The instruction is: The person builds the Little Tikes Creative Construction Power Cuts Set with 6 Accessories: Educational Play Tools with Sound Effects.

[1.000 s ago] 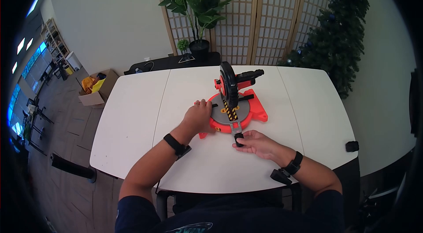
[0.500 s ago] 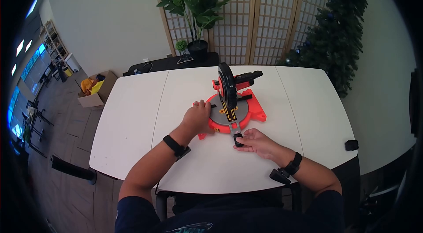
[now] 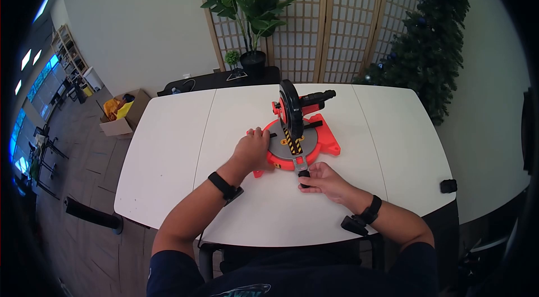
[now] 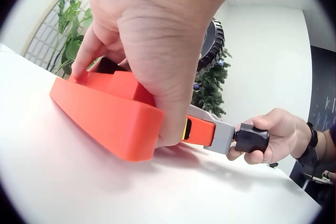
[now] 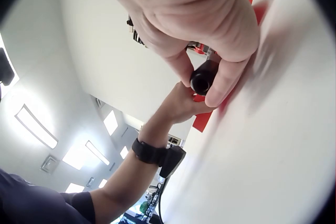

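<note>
A toy miter saw stands on the table, with an orange base, a grey round turntable and a black blade disc raised above it. Yellow-and-black stripes run along the slot. My left hand grips the left side of the base, fingers over its top and thumb low at the front edge. At the front, a grey arm ends in a black knob. My right hand pinches that knob between thumb and fingers, as the right wrist view shows from its end.
The white table has a small black object near its right edge. Behind it stand a potted plant, a lattice screen and a decorated tree. A cardboard box sits on the floor at left.
The fingers of my right hand have shifted a little around the knob, and the wrist has turned slightly. My left hand and the saw look unmoved.
</note>
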The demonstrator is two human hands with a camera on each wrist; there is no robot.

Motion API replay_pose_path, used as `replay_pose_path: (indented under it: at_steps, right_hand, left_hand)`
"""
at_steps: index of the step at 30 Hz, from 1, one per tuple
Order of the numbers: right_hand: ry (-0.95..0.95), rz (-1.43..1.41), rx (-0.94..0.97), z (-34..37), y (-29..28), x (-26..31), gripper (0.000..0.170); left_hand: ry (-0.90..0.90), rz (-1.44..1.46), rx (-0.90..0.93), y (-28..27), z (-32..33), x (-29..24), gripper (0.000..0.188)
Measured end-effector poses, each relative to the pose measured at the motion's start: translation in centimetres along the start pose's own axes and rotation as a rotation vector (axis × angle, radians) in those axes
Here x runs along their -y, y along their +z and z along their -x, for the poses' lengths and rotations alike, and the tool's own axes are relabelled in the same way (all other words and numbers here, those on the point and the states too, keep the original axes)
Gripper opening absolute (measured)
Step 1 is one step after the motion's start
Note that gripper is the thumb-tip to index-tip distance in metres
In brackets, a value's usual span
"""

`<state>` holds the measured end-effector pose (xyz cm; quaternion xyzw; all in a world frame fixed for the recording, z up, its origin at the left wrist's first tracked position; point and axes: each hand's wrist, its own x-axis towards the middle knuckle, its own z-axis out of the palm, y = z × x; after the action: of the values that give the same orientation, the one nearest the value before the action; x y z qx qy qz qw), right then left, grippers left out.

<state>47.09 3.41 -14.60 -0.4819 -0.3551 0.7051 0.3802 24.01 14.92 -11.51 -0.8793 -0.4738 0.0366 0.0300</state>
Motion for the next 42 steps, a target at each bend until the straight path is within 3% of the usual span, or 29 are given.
replay_pose_path:
  at_steps: [9,14,18,20,27,33,35,36,38,42]
  right_hand:
    - [0.072,-0.155,-0.006,0.1,-0.3,0.0,0.04]
    - [0.09,-0.304,0.09,-0.2,-0.8,-0.3,0.038]
    - [0.106,-0.263,0.054,-0.1,0.0,0.1,0.039]
    - [0.034,-0.063,-0.006,0.2,0.6,-0.1,0.04]
    - [0.114,-0.21,0.012,0.0,0.1,0.3,0.04]
    - [0.09,0.113,0.048,0.4,-0.8,1.9,0.041]
    - [-0.03,0.428,0.081,0.3,-1.9,2.3,0.048]
    - [-0.03,0.429,0.081,0.1,-2.6,2.5,0.048]
    - [-0.147,0.761,0.069,-0.2,-3.7,3.2,0.044]
    - [-0.358,1.007,-0.051,0.1,-3.9,5.6,0.041]
  left_hand:
    - [0.005,0.014,0.0,0.0,0.0,0.2,0.106]
    - [0.019,0.007,-0.039,0.4,0.0,0.4,0.103]
    - [0.024,0.0,-0.065,0.6,0.0,0.5,0.101]
    - [0.027,-0.002,-0.083,0.7,0.0,0.5,0.099]
    - [0.025,-0.003,-0.083,0.8,-0.1,0.5,0.099]
    - [0.012,0.005,-0.032,0.1,0.1,0.3,0.102]
    - [0.002,0.009,0.005,0.0,0.0,0.1,0.104]
    - [0.002,0.01,0.005,-0.1,0.1,0.0,0.104]
    - [-0.014,-0.022,0.014,-0.2,0.2,-0.2,0.105]
    - [-0.005,-0.009,0.043,-0.3,0.2,-0.3,0.106]
